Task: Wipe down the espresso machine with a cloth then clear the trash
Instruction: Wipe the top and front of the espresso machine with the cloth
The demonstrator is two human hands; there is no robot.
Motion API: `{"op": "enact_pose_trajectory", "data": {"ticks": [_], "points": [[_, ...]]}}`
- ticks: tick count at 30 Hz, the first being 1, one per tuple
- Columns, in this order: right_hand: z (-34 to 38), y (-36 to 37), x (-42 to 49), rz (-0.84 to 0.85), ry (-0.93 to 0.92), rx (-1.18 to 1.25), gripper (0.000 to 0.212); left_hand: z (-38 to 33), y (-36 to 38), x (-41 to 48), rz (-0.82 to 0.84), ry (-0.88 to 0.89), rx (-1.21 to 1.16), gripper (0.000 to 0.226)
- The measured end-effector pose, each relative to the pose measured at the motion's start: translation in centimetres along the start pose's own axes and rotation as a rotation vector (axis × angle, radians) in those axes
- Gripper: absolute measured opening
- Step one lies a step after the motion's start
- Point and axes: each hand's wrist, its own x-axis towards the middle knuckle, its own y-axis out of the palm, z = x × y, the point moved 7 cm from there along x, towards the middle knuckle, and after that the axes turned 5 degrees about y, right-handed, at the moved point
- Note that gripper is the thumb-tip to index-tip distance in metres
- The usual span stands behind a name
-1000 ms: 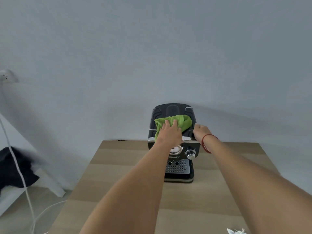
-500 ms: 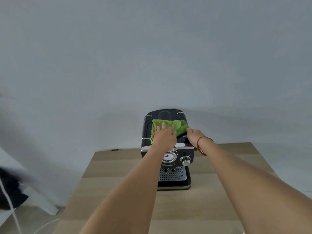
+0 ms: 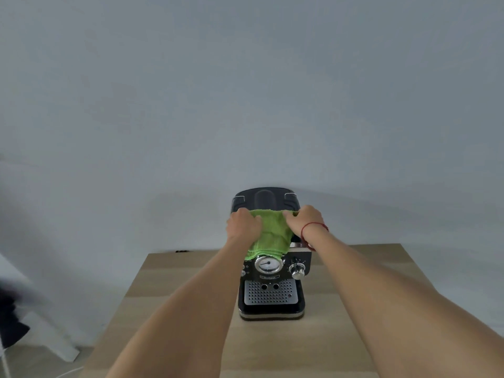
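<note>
Atop the espresso machine point(image 3: 271, 279), 2 hands grip the cloth point(image 3: 271, 231).

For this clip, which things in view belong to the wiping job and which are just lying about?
Part of the job:
- espresso machine
- green cloth, spread over its top
- left hand and right hand, both holding the cloth

Just lying about:
- wooden table, which only bears the machine
- dark bundle at the left edge, too blurred to identify
- white cable on the floor

Left hand point(image 3: 243, 224): arm outstretched, fingers curled, knuckles up. Right hand point(image 3: 305, 219): arm outstretched, fingers pinched closed; red string circled its wrist.
</note>
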Motion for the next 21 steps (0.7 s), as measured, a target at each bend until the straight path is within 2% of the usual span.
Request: {"op": "enact_pose_trajectory", "data": {"ticks": [3,6,9,11,13,16,19,21], "points": [[0.6,0.9,1.5,0.061,-0.095,-0.179,0.051,0.6,0.5,1.8,0.003,-0.022,-0.054,0.028],[1.1,1.8,2.6,0.100,-0.187,-0.319,0.044,0.9,1.3,3.3,0.043,0.003,-0.062,0.036],[1.3,1.3,2.2,0.034,-0.218,-0.265,0.037,0.2,1.0,3.1,0.005,0.074,-0.101,0.030],[1.4,0.0,1.0,-0.006,-0.219,-0.064,0.040,-0.2,0.0,2.3,-0.045,0.094,-0.267,0.025],[1.3,-1.8,-0.3,0.007,-0.157,0.257,0.048,-1.1,-1.6,1.2,-0.105,0.134,-0.408,0.023],[1.8,-4.5,-2.9,0.040,-0.085,0.667,0.055,-2.5,-4.6,-1.1,-0.227,0.183,-0.521,0.027],[2.5,-5.2,-5.6,0.142,-0.056,0.880,0.033,-3.6,-6.8,-4.1,-0.328,0.163,-0.590,0.027],[2.3,-4.3,-7.7,0.219,-0.039,0.905,0.019,-3.3,-6.8,-6.2,-0.353,0.097,-0.667,0.027]]}}
